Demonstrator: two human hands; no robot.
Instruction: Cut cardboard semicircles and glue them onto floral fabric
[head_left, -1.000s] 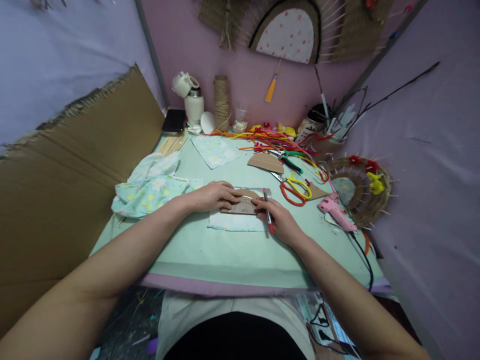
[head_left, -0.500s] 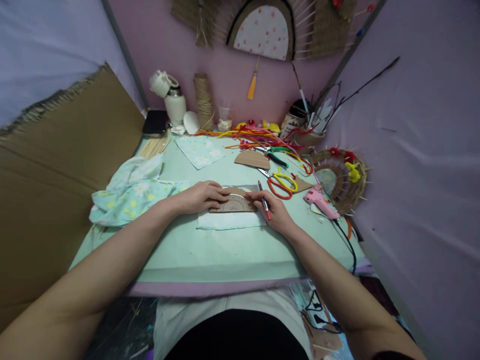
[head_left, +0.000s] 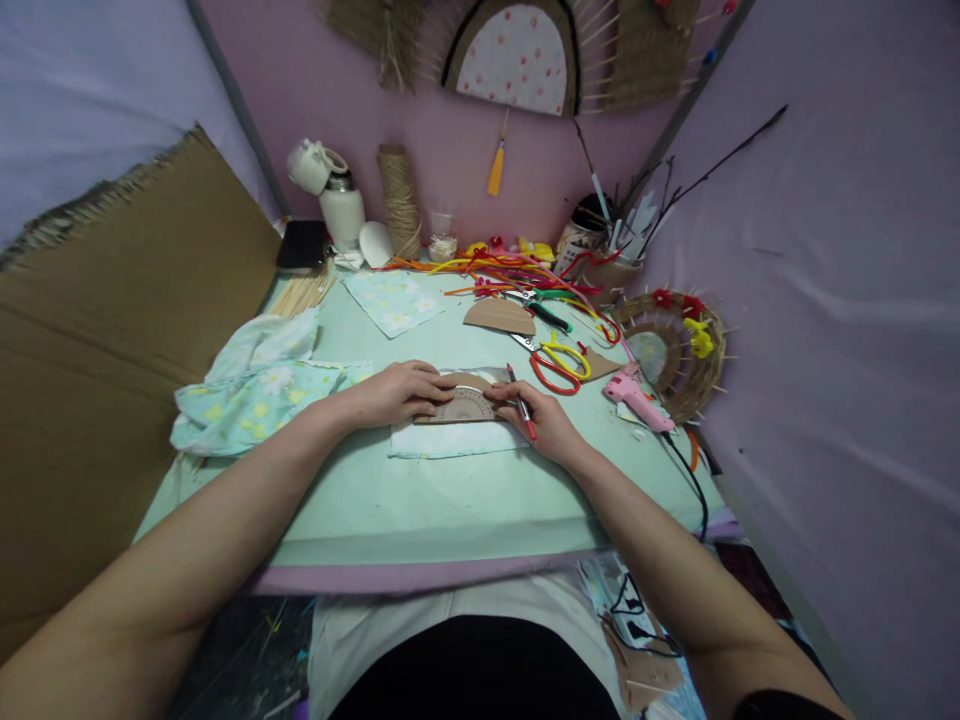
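A clear protractor (head_left: pixel 466 405) lies on a brown half-round piece of cardboard (head_left: pixel 430 419), both over a piece of pale cloth (head_left: pixel 450 441). From the left, my left hand (head_left: pixel 397 392) presses its outstretched fingertips onto the protractor and cardboard. A red-and-dark pen (head_left: pixel 523 410) is held in my right hand (head_left: pixel 547 420), its point tilted up and away from the cloth. The fingertips of that same hand touch the right end of the protractor and cardboard.
Beyond my hands lie scissors (head_left: pixel 556 368), another cardboard half-circle (head_left: pixel 499 317) and colourful pipe cleaners (head_left: pixel 487 262). A pink glue gun (head_left: pixel 637 400) with its cord rests at right. Crumpled floral cloth (head_left: pixel 259 395) lies left, beside a tall cardboard sheet (head_left: pixel 135 340).
The whole view has shifted slightly. My hands stay at the protractor and cardboard, with the right fingertips a little further in over the protractor's edge.
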